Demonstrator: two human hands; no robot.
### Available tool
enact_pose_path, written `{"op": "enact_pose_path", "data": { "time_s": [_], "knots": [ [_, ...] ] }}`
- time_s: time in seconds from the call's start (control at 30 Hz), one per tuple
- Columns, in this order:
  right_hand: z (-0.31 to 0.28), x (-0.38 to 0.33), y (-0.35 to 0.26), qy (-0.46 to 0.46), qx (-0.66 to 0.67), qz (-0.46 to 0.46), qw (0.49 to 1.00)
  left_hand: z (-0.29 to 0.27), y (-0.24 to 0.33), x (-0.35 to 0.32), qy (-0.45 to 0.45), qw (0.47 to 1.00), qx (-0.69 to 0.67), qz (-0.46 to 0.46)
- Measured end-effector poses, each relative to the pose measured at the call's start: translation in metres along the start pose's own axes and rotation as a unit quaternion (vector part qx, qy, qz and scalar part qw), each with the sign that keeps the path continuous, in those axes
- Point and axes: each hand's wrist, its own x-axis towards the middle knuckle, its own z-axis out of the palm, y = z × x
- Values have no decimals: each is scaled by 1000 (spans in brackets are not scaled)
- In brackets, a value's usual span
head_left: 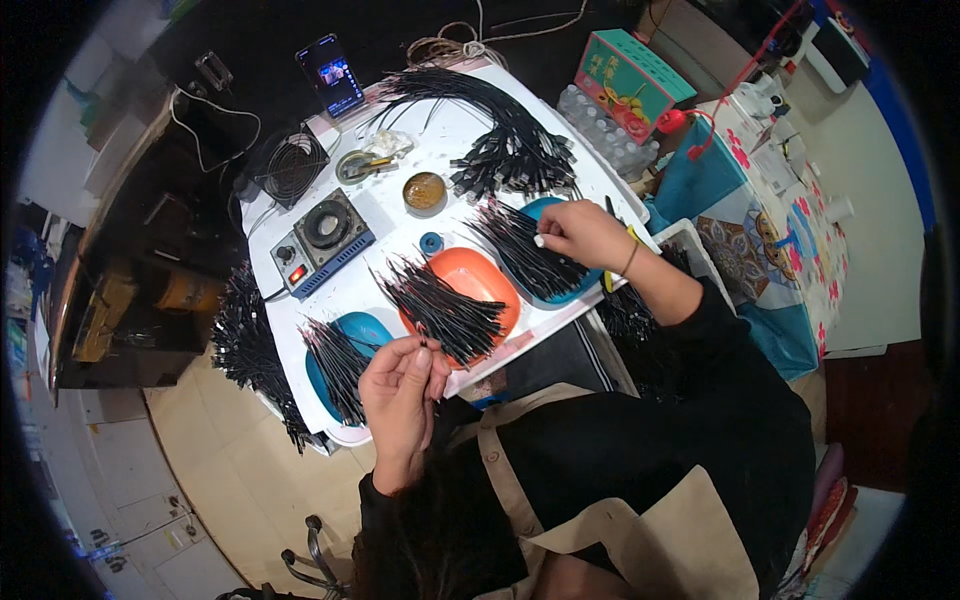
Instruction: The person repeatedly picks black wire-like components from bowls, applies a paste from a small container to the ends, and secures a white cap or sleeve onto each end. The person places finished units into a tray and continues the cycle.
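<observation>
a person in a dark top and beige apron works at a white desk, seen from above. the left hand, near the front edge, has its thumb and fingertips pinched together on a thin dark wire, most of it hidden by the fingers. the right hand hangs over the right end of the desk, fingers curled and thumb close to the forefinger; whether it grips anything, i cannot tell.

under the right hand, a bundle of black wires lies across a blue tray. in the middle, a second bundle fans over an orange tray, just beyond the left hand. a third bundle lies in another blue tray, to the left of that hand.

farther back are a grey box with a round black top and a lit red switch, a round tin of amber stuff, a small blue ring, a black fan, a lit phone and a large heap of black cables.
</observation>
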Motion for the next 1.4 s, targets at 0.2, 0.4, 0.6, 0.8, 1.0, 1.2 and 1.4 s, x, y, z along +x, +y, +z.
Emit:
{"op": "enact_pose_path", "data": {
  "time_s": [0.2, 0.4, 0.6, 0.8, 1.0, 1.2, 1.4],
  "knots": [
    [27, 7, 13, 137, -69, 1, 988, 25, -8, -18, -11, 1000, -1, 24],
    [20, 4, 12, 157, -50, -13, 986, 28, -10, -29, 3, 999, 22, 41],
    [-8, -33, -37, 229, 89, -83, 966, 42, -13, -20, 47, 996, 22, 67],
    [16, -77, -123, 95, 404, -86, 906, 58, -18, -8, 36, 992, -24, 116],
    [31, -79, -152, 67, 453, -32, 888, 52, -13, -15, 52, 990, -12, 133],
    [37, -77, -159, 54, 495, -17, 867, 46, -12, -19, 56, 989, 42, 133],
    [17, -71, -144, 124, 428, -103, 889, 48, -12, -21, 39, 982, 96, 158]
  ]
}}
